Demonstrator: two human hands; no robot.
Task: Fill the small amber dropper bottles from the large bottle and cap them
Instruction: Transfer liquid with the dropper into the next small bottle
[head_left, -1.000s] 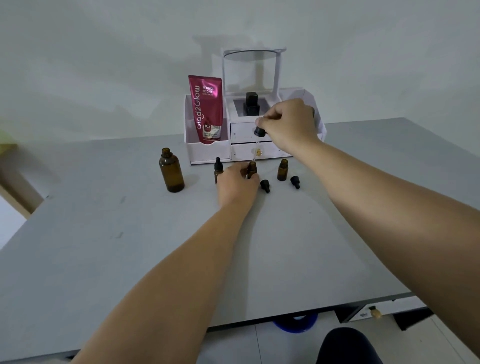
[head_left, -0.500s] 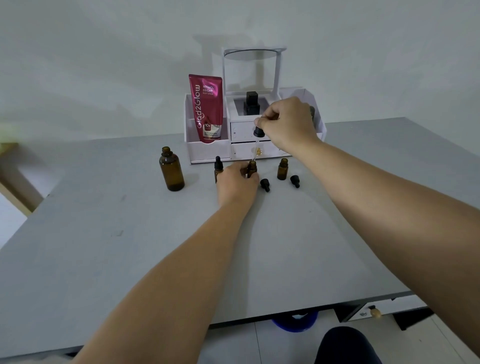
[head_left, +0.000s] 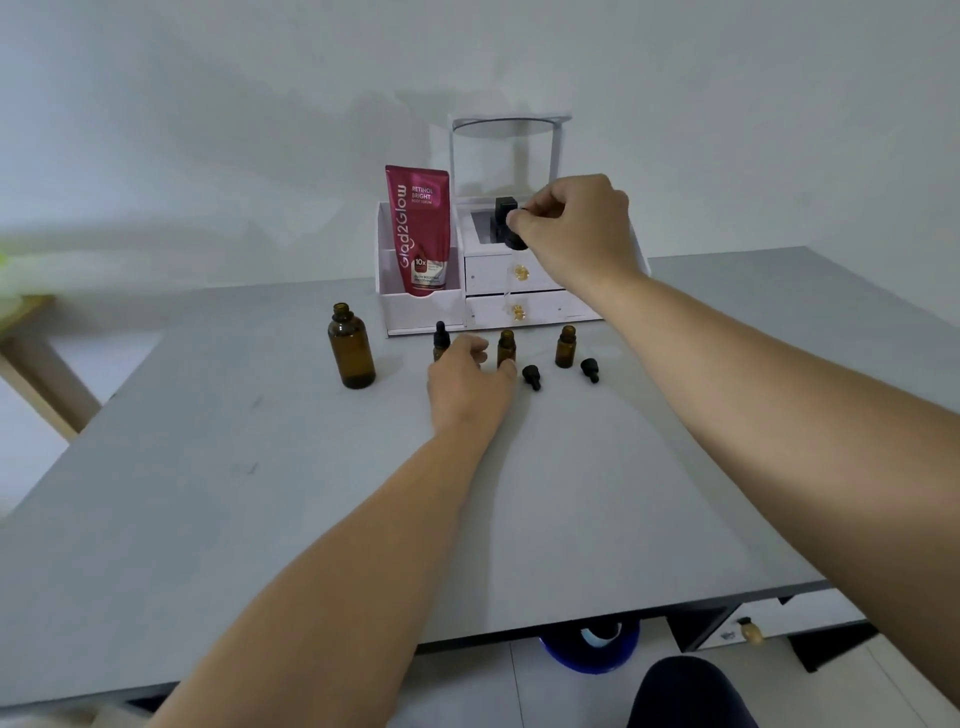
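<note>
A large open amber bottle stands left on the grey table. To its right stand three small amber bottles. The left one carries a black dropper cap. The middle one is uncapped, and my left hand loosely holds its base between thumb and fingers. The right one is uncapped and stands free. My right hand pinches a black-capped dropper well above the middle bottle, its clear pipette hanging down. Two black dropper caps lie on the table.
A white organiser with drawers stands just behind the bottles. It holds a red tube, a black block and a mirror frame. A wooden piece is at the left, and a blue object sits under the table's near edge.
My right hand has lifted the dropper up and away from the middle bottle's mouth. My left hand has slid down the bottle, uncovering most of it.
</note>
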